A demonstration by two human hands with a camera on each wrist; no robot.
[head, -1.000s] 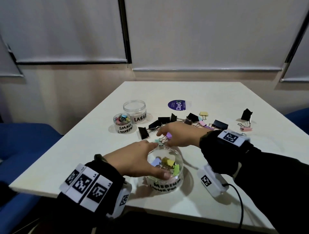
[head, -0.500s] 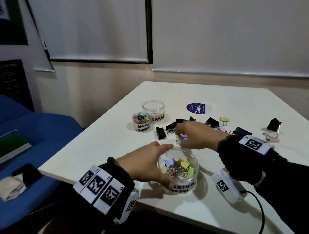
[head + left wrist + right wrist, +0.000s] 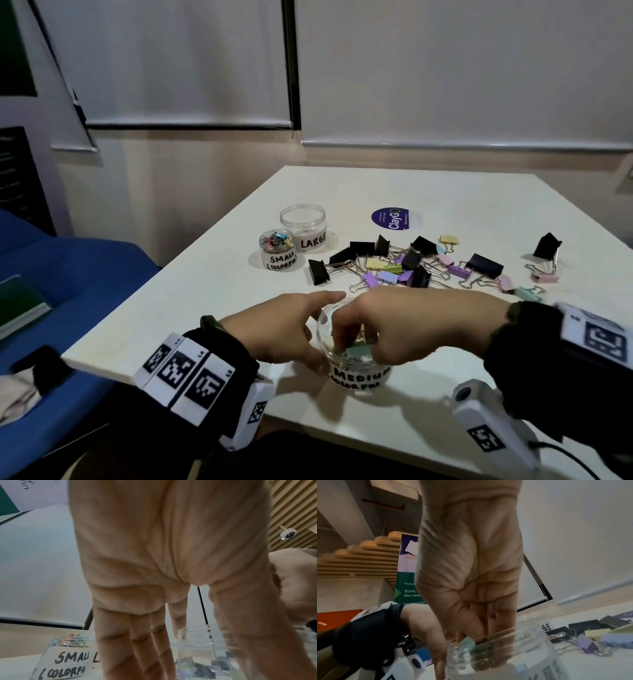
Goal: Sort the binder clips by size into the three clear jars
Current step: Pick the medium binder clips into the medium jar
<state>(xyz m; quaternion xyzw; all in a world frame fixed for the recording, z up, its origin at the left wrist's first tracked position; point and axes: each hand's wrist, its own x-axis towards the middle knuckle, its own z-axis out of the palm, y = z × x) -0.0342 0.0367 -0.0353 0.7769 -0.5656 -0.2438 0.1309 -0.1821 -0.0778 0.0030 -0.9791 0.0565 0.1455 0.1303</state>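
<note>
While my left hand [image 3: 274, 329] is cupping the clear round plastic jar labelled MEDIUM [image 3: 359, 380] low in the centre of the frame, thumb in front and fingers behind, my right hand [image 3: 411, 322] is reaching into its mouth, pinching a mint-green metal binder clip [image 3: 359, 350]. Above, right of centre, loose black and pastel clips [image 3: 404, 270] are lying on the white table [image 3: 205, 301] beside two more clear jars: SMALL [image 3: 276, 253] and LARGE [image 3: 303, 228].

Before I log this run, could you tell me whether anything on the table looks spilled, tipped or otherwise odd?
Nothing stands out. The small jar, large jar and medium jar all stand upright, and the unsorted clips lie loose on the table.
</note>
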